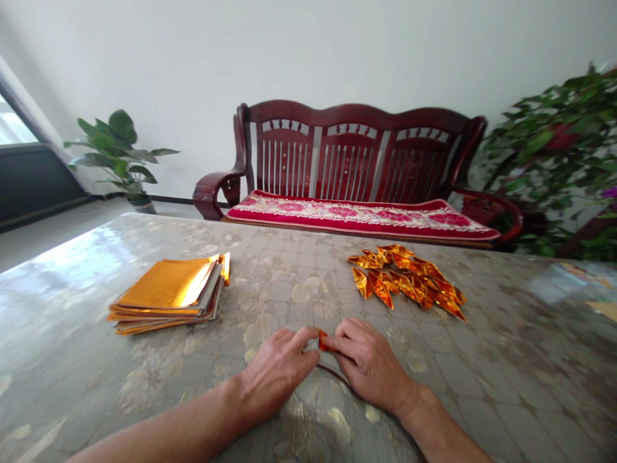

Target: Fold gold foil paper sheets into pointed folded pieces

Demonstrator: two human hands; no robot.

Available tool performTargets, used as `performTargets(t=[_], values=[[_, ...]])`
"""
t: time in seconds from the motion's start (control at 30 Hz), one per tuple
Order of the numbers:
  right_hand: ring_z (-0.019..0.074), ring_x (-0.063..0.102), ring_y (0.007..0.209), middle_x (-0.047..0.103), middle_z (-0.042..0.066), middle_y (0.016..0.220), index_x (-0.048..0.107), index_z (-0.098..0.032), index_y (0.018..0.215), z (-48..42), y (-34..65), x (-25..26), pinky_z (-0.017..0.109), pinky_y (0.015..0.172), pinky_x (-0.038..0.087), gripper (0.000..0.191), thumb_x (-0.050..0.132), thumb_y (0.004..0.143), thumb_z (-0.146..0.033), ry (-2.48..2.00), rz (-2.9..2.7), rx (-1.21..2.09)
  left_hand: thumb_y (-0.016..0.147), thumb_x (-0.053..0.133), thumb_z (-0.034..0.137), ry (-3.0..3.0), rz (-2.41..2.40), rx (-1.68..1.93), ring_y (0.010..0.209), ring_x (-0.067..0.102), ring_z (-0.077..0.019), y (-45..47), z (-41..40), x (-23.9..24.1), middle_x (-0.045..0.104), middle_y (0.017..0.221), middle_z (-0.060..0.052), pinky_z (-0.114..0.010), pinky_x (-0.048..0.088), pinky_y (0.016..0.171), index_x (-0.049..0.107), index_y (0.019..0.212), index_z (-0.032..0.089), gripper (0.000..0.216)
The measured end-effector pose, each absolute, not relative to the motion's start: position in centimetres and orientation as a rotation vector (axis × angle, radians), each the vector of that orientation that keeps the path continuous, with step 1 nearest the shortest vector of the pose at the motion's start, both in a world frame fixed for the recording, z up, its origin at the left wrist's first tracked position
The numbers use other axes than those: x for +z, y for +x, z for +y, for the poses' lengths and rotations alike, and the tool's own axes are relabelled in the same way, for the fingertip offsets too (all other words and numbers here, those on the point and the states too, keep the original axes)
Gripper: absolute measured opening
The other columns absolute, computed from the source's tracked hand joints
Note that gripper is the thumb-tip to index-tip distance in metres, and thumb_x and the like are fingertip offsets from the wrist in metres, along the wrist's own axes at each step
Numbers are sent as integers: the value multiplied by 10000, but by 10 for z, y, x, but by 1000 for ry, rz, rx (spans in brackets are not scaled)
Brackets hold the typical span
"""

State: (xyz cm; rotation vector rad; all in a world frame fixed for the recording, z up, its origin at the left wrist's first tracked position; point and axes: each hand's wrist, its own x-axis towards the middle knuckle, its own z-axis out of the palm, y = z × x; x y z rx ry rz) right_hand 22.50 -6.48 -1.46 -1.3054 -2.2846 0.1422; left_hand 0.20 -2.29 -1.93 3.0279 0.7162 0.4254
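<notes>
At the near edge of the table, my left hand [282, 360] and my right hand [369, 360] meet over a small folded piece of orange-gold foil paper [323, 341]. My left index finger and thumb close on its left side, while the fingers of my right hand pinch and press it from the right. Most of the piece is hidden behind my fingers. Beyond my right hand lies a loose pile of folded foil pieces [409, 280] with pointed ends. A stack of flat gold foil sheets [166, 286] rests to the left, apart from my left hand.
A patterned cover lies over the table [270, 257]. At its right end is a clear plastic bag [569, 283]. Behind stands a dark wooden bench [357, 151] with a red floral seat mat [347, 212]. Potted plants [118, 154] flank it on both sides.
</notes>
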Motion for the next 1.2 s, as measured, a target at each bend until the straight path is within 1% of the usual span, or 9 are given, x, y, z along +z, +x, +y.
performTargets(t=[0.13, 0.43, 0.63, 0.77, 0.93, 1.2], values=[[186, 536, 859, 588, 38, 860, 702, -244, 1091, -64, 226, -17, 317, 755, 421, 279, 488, 952, -132, -1306, -2289, 139, 923, 529, 108, 3010, 737, 401, 1004, 619, -179, 2, -23, -18, 504, 1362, -49, -329, 536, 886, 571, 991, 206, 127], [183, 548, 844, 595, 39, 844, 709, -231, 1039, -64, 225, -16, 309, 745, 429, 234, 501, 961, -159, -1307, -2257, 121, 910, 511, 89, 2996, 734, 401, 1004, 611, -178, 1, -24, -17, 464, 1388, -65, -339, 545, 877, 554, 1000, 200, 150], [182, 538, 836, 587, 37, 842, 713, -246, 1062, -63, 224, -16, 308, 736, 425, 249, 502, 961, -160, -1309, -2253, 108, 935, 501, 103, 2981, 702, 453, 986, 599, -162, 3, -24, -17, 522, 1283, -56, -315, 527, 871, 566, 952, 195, 114], [189, 526, 852, 582, 41, 851, 710, -250, 1088, -63, 225, -17, 319, 746, 420, 296, 476, 954, -128, -1313, -2273, 131, 952, 527, 145, 3009, 687, 391, 965, 589, -192, 4, -22, -17, 566, 1209, -49, -337, 518, 840, 565, 958, 200, 67], [194, 514, 858, 583, 44, 854, 713, -243, 1075, -63, 226, -20, 331, 757, 414, 297, 473, 949, -119, -1311, -2271, 141, 971, 529, 186, 3000, 628, 317, 910, 576, -204, 5, -20, -16, 620, 1042, -35, -344, 501, 804, 566, 996, 192, 45], [193, 508, 858, 589, 38, 855, 710, -247, 1031, -64, 226, -16, 331, 762, 388, 282, 496, 924, -98, -1305, -2286, 174, 984, 514, 200, 2976, 596, 331, 922, 565, -204, 6, -18, -15, 640, 1016, -31, -340, 482, 819, 568, 1009, 186, 61]])
